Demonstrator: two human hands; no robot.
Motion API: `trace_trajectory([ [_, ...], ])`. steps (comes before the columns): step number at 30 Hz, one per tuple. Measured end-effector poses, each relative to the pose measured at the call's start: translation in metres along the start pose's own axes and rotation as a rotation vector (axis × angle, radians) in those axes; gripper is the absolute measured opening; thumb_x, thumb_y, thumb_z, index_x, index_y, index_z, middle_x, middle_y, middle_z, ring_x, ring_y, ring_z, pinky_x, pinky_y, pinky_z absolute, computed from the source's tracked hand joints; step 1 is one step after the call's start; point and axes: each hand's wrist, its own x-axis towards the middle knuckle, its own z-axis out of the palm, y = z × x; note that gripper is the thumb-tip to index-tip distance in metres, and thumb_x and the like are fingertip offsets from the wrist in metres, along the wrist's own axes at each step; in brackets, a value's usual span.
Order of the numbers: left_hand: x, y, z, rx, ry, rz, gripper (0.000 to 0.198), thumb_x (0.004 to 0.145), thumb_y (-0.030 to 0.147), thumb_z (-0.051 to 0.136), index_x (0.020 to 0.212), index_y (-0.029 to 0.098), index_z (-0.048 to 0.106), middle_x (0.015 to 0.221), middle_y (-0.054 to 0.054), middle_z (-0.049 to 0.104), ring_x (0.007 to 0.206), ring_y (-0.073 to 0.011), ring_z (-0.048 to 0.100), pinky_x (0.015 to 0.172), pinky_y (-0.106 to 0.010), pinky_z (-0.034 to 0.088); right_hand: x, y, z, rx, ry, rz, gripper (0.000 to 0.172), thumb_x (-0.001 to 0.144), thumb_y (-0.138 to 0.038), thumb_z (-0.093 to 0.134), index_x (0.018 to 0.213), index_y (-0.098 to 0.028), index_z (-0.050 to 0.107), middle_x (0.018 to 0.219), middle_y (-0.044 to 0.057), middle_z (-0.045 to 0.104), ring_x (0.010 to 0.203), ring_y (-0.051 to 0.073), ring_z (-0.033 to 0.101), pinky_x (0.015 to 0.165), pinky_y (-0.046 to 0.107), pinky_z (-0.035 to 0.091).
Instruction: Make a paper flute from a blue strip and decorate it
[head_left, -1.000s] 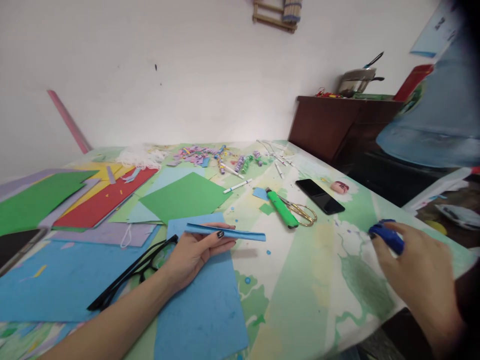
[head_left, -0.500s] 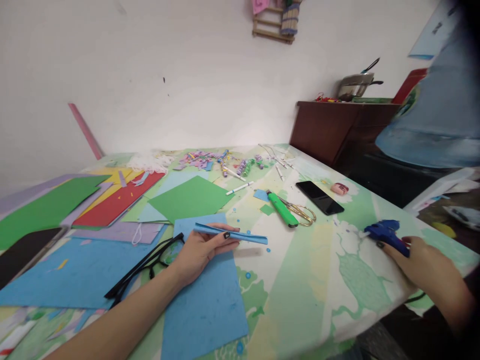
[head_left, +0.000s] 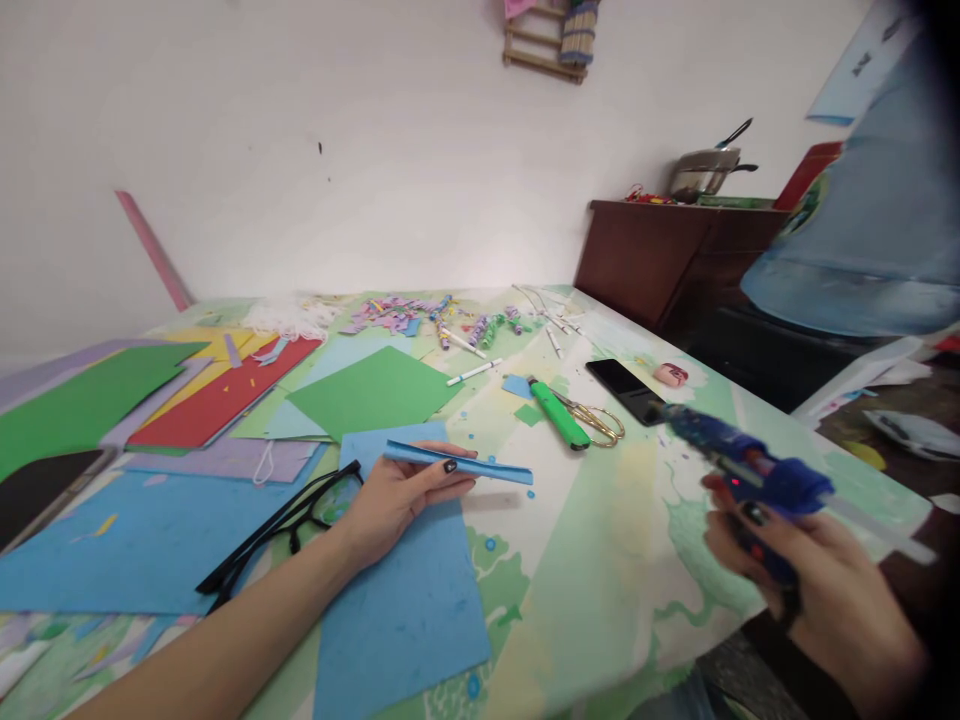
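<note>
Left forearm (head_left: pixel 240 622) slanting, left hand (head_left: pixel 401 495) pinching, right hand (head_left: pixel 821 580) curled

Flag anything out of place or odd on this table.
Black-framed eyeglasses lie among flat blue sheets beside the left forearm: odd there, perhaps easily knocked. Small pink-purple scraps lie strewn farther back, untidily. No damage stands out.

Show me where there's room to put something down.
A bare patch of green-white tablecloth lies between the flat light-blue paper sheet and the right hand holding a blue plastic glue gun, in front of the gold-handled metal scissors. The left side is crowded with coloured paper sheets and black-framed glasses.
</note>
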Motion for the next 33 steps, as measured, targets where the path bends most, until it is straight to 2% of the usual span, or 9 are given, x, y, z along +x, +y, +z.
trace_trajectory([
  [2,-0.001,0.000,0.001,-0.001,-0.004,0.003,0.019,0.073,0.023,0.075,0.089,0.014,0.073,0.101,-0.011,0.073,0.095,-0.0268,0.068,0.092,-0.044,0.053,-0.014,-0.013,0.030,0.259,-0.143,0.120,0.035,0.079,-0.053,0.059,0.091,-0.020,0.064,0.051,0.001,0.045,0.038,0.012,0.038,0.038,0.030,0.023],
  [3,-0.001,0.000,0.001,0.002,-0.007,0.003,0.019,0.073,0.023,0.075,0.089,0.014,0.073,0.101,-0.011,0.073,0.095,-0.0268,0.068,0.093,-0.044,0.053,-0.020,-0.018,0.043,0.308,-0.228,0.151,0.039,0.078,-0.055,0.058,0.090,-0.018,0.064,0.050,0.000,0.046,0.035,0.010,0.035,0.037,0.028,0.023],
  [6,-0.001,-0.001,0.000,0.007,-0.022,0.005,0.018,0.074,0.023,0.074,0.090,0.014,0.073,0.102,-0.011,0.073,0.096,-0.0266,0.068,0.093,-0.043,0.053,-0.031,-0.026,0.073,0.293,-0.458,0.167,0.046,0.085,-0.054,0.048,0.101,-0.014,0.063,0.045,0.001,0.051,0.035,0.012,0.041,0.037,0.026,0.031],
  [8,-0.001,-0.002,0.000,0.008,-0.035,0.008,0.018,0.075,0.023,0.073,0.090,0.014,0.072,0.102,-0.011,0.073,0.096,-0.0264,0.068,0.093,-0.042,0.053,-0.034,-0.028,0.087,0.278,-0.551,0.163,0.052,0.086,-0.055,0.045,0.107,-0.011,0.061,0.044,0.000,0.053,0.035,0.012,0.043,0.037,0.024,0.035],
  [10,0.000,-0.002,0.000,0.011,-0.044,0.010,0.018,0.076,0.023,0.073,0.091,0.013,0.072,0.101,-0.011,0.073,0.096,-0.0259,0.068,0.093,-0.041,0.053,-0.036,-0.027,0.096,0.249,-0.550,0.132,0.051,0.086,-0.054,0.046,0.105,-0.009,0.061,0.042,-0.001,0.051,0.035,0.010,0.041,0.039,0.022,0.035],
  [15,0.000,-0.003,0.000,-0.004,-0.060,0.004,0.018,0.076,0.022,0.072,0.091,0.014,0.072,0.099,-0.011,0.073,0.096,-0.0263,0.068,0.092,-0.042,0.052,-0.035,-0.026,0.109,0.186,-0.520,0.081,0.044,0.089,-0.052,0.043,0.088,-0.012,0.061,0.042,-0.005,0.044,0.035,0.008,0.038,0.038,0.020,0.030],
  [26,0.000,-0.005,-0.001,-0.008,-0.114,-0.023,0.019,0.079,0.023,0.069,0.095,0.014,0.071,0.102,-0.012,0.073,0.100,-0.0281,0.066,0.096,-0.046,0.049,-0.037,-0.023,0.114,0.099,-0.521,0.048,0.042,0.091,-0.050,0.040,0.082,-0.014,0.058,0.042,-0.004,0.045,0.037,0.008,0.038,0.041,0.021,0.030],
  [33,-0.002,-0.005,-0.002,0.002,-0.127,-0.014,0.017,0.081,0.021,0.067,0.096,0.014,0.071,0.102,-0.011,0.073,0.100,-0.0277,0.067,0.095,-0.045,0.051,-0.036,-0.019,0.116,0.088,-0.520,0.071,0.044,0.090,-0.054,0.042,0.068,-0.017,0.051,0.043,-0.002,0.047,0.038,0.008,0.042,0.040,0.021,0.028],
])
